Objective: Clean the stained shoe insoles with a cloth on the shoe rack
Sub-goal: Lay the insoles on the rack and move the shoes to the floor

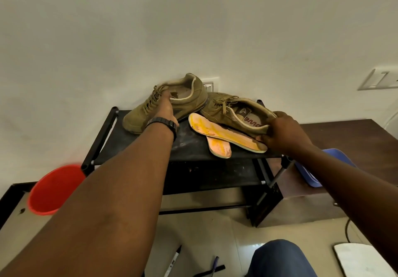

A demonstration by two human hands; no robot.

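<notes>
Two olive-brown lace-up shoes stand on the top shelf of a black shoe rack. My left hand, a dark watch on its wrist, grips the left shoe at its tongue and opening. My right hand grips the heel of the right shoe, which is tilted. Two stained orange-yellow insoles lie crossed on the shelf in front of the shoes: the upper insole and the lower insole. No cloth is in view.
A red bucket stands on the floor left of the rack. A blue plastic item lies by a dark wooden table on the right. Pens and a white notebook lie on the floor near my knee.
</notes>
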